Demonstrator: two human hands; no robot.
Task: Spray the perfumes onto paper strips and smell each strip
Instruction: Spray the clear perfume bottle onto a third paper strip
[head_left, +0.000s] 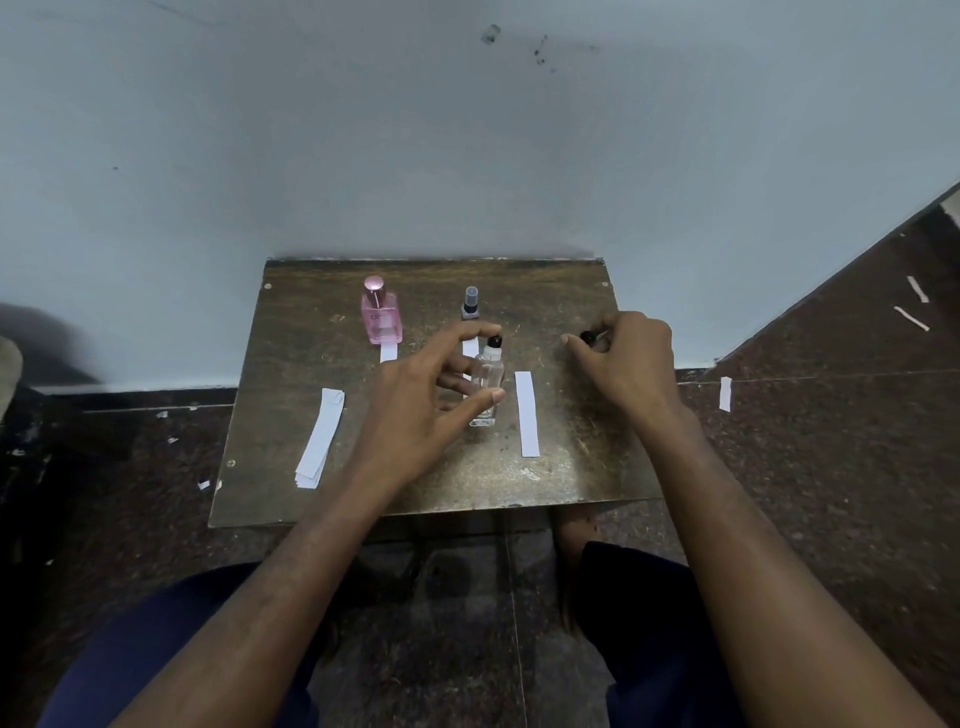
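The left hand (426, 395) is grasping the clear bottle (488, 382) at mid-worktop (291, 499), thumb and fingers curling round it. The right hand (623, 358) is pinching a small black cap (588, 336). One strip (527, 414) is lying just right of the bottle, a stack (319, 439) near left. Strips are lying before the pink bottle (382, 317) and dark-capped bottle (470, 304), so this looks like the last spraying.

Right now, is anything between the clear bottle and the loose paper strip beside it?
Nothing visible. The clear bottle, held by the left hand, stands just left of the paper strip, with only bare table between them.
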